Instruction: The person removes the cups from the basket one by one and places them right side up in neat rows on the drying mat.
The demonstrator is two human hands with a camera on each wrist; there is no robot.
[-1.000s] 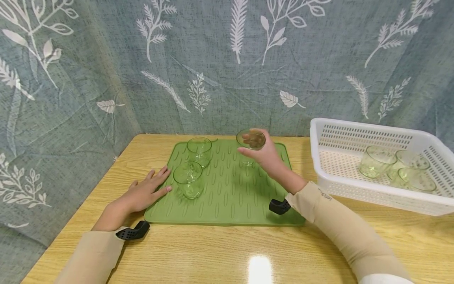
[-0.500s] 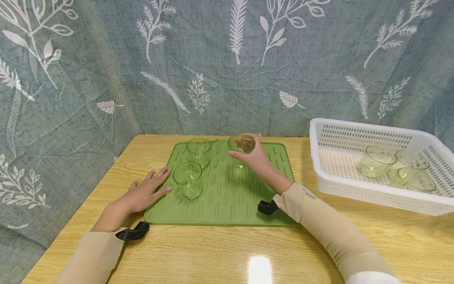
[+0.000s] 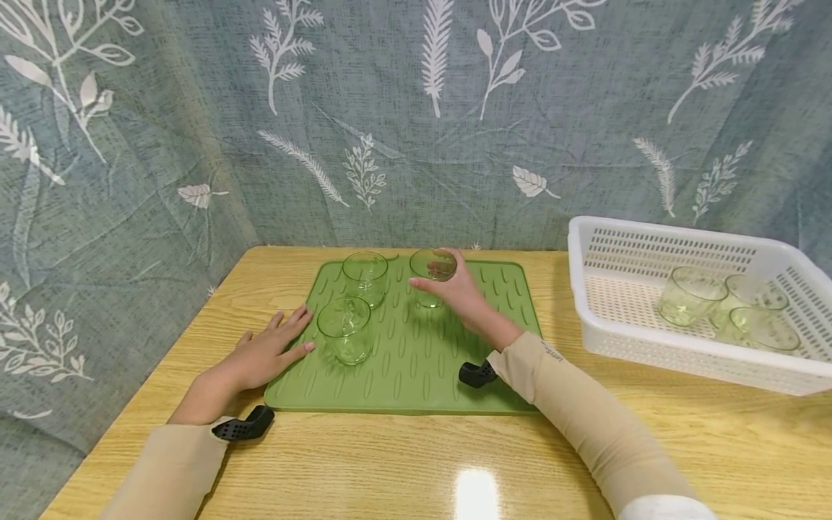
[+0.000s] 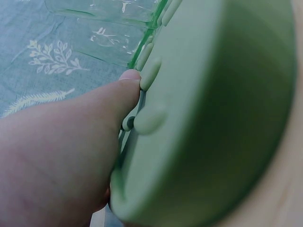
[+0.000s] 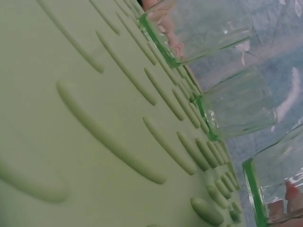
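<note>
At the left, my left hand (image 3: 263,354) lies relaxed and grips nothing, fingers spread over the left edge of the green mat (image 3: 416,383) and the wooden table (image 3: 351,462). Just right of it, the near glass (image 3: 344,332) stands upright on the mat, and the far glass (image 3: 365,278) stands behind, slightly right. At the mat's far middle, my right hand (image 3: 458,289) grasps a third glass (image 3: 425,269) round its side, upright; I can't tell whether its base touches the mat. Well to the right, the white basket (image 3: 702,361) holds three more glasses (image 3: 734,310), clustered together.
</note>
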